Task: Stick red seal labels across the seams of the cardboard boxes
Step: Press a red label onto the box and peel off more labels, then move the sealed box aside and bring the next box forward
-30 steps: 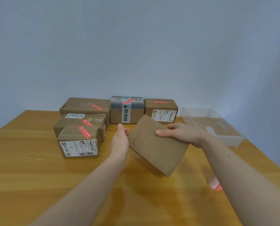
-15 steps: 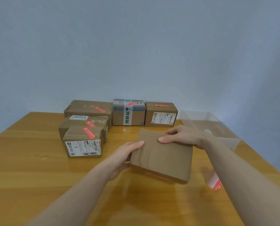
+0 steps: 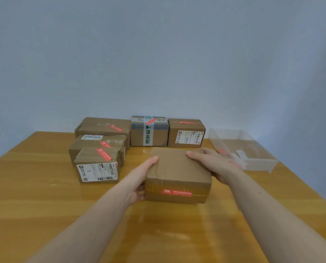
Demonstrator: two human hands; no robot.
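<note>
Pale blue wall rises behind a wooden bench (image 3: 35, 186), and only the head view is on offer. At centre sits the box (image 3: 177, 175), now flat on the bench; a second ago it was tipped up on one edge in mid-air, and half a second ago it was coming down. Turning it has brought a side face toward the person, with a red label (image 3: 177, 192) running along that face's seam. My reading is that this box is sealed on that side and is being set down or checked (whether another seam still wants a label I cannot tell).

Left hand (image 3: 139, 179) grips the box's 9 o'clock side, fingers curled up onto the top edge, thumb low on the side. Right hand (image 3: 213, 164) grips the far corner at about 2 o'clock, fingers laid over the top, palm against the side. Both forearms reach in from 6 o'clock.

Five sealed boxes (image 3: 101, 128) stand from 10 to 12 o'clock, each with a red label on top. A clear tray (image 3: 261, 164) lies at 3 o'clock, just beyond the right hand, with something reddish inside, too blurred to name.
</note>
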